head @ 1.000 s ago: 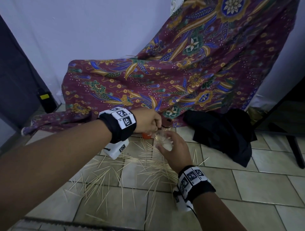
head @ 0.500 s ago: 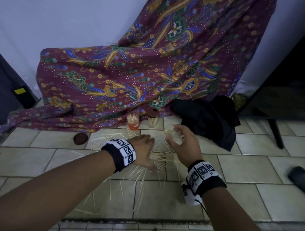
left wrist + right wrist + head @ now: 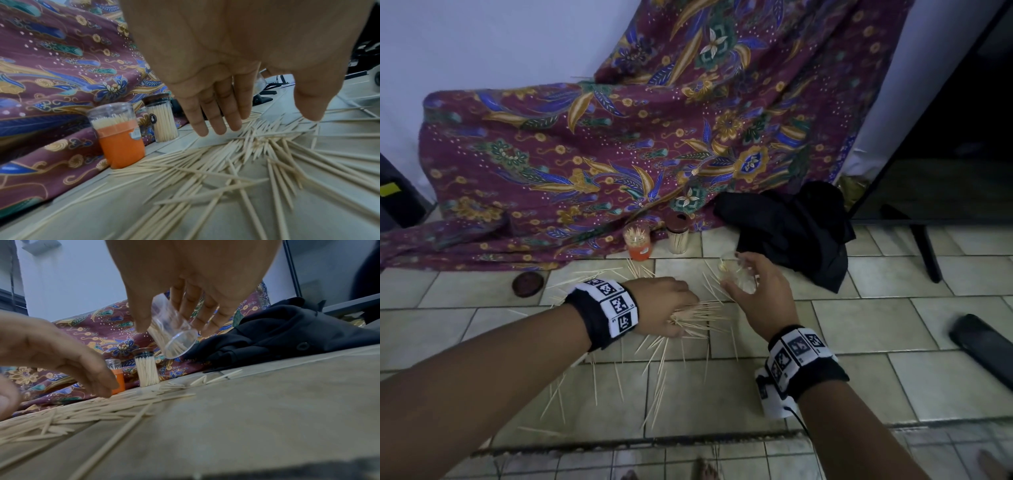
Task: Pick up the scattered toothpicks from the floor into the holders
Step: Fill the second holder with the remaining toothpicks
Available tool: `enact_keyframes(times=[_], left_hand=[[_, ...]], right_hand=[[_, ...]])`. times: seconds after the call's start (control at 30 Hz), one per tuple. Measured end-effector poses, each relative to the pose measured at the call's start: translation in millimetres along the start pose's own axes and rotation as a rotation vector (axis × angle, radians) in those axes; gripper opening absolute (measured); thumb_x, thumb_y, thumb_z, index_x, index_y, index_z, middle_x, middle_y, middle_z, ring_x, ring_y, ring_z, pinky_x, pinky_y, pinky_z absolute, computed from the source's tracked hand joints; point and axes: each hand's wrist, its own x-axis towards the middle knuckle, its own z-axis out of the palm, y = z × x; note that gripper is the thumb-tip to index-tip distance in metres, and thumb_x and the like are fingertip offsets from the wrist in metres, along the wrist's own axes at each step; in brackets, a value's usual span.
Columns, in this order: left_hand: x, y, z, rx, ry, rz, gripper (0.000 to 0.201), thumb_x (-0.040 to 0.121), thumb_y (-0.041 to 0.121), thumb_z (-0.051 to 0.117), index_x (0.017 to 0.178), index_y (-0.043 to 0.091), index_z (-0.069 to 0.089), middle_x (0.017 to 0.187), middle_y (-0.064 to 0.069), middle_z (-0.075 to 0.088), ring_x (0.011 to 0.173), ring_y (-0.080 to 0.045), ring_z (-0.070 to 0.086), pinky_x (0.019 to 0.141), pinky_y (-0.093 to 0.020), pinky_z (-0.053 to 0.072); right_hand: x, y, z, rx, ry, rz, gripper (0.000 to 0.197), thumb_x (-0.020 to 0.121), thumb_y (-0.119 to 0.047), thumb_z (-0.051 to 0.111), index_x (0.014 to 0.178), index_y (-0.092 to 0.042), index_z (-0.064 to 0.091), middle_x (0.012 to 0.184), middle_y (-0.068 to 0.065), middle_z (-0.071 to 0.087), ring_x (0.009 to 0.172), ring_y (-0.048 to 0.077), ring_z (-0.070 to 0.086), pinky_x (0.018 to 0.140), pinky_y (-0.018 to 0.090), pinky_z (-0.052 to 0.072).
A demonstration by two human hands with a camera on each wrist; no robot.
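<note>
Loose toothpicks (image 3: pixel 698 315) lie scattered over the floor tiles. My left hand (image 3: pixel 671 308) rests on the thickest heap; its fingers (image 3: pixel 216 120) are straight and spread above the sticks (image 3: pixel 257 154). My right hand (image 3: pixel 743 281) grips a clear holder (image 3: pixel 172 331), tilted, with a few toothpicks inside, just right of the heap. An orange holder (image 3: pixel 638 243) and a dark-lidded clear holder (image 3: pixel 678 236), both filled with toothpicks, stand upright against the cloth behind the heap.
A patterned maroon cloth (image 3: pixel 619 154) drapes behind the holders. A black garment (image 3: pixel 791 233) lies to the right. A round brown lid (image 3: pixel 528 283) sits on the floor at left. A dark furniture leg (image 3: pixel 924 246) and a dark object (image 3: pixel 983 346) are at right.
My left hand came back from the holders and dropped onto the toothpick heap. My right hand still holds the clear holder and shifted a little to the right.
</note>
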Motion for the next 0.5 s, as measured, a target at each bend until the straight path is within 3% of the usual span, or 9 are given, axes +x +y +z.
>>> enact_keyframes(times=[0.13, 0.23, 0.37, 0.5], left_hand=[[4, 11, -5, 0.038, -0.011, 0.052, 0.087, 0.081, 0.055, 0.064, 0.15, 0.021, 0.024, 0.153, -0.004, 0.028, 0.136, -0.022, 0.033, 0.109, -0.034, 0.032], [11, 23, -3, 0.064, -0.042, 0.062, 0.083, 0.083, 0.048, 0.064, 0.151, 0.02, 0.025, 0.154, -0.006, 0.028, 0.139, -0.023, 0.029, 0.11, -0.033, 0.03], [8, 22, 1, 0.073, -0.065, 0.069, 0.058, 0.088, 0.036, 0.058, 0.141, 0.019, 0.044, 0.141, -0.004, 0.043, 0.126, -0.023, 0.044, 0.096, -0.037, 0.046], [-8, 9, 1, 0.058, 0.02, 0.115, 0.039, 0.092, 0.037, 0.053, 0.128, 0.021, 0.056, 0.123, -0.001, 0.055, 0.111, -0.021, 0.054, 0.086, -0.037, 0.05]], right_hand=[[1, -3, 3, -0.004, -0.004, -0.012, 0.047, 0.079, -0.034, 0.079, 0.12, -0.023, 0.058, 0.112, -0.011, 0.06, 0.099, 0.004, 0.052, 0.088, 0.023, 0.043], [2, -7, 5, -0.013, -0.003, -0.023, 0.046, 0.079, -0.033, 0.079, 0.118, -0.022, 0.058, 0.109, -0.01, 0.059, 0.097, 0.002, 0.049, 0.087, 0.021, 0.041], [3, -9, 6, -0.01, -0.014, -0.016, 0.046, 0.079, -0.034, 0.079, 0.118, -0.021, 0.058, 0.111, -0.009, 0.061, 0.101, 0.007, 0.053, 0.09, 0.026, 0.044], [4, -9, 7, -0.007, -0.007, -0.017, 0.047, 0.079, -0.033, 0.08, 0.118, -0.021, 0.058, 0.111, -0.009, 0.061, 0.101, 0.007, 0.053, 0.09, 0.028, 0.046]])
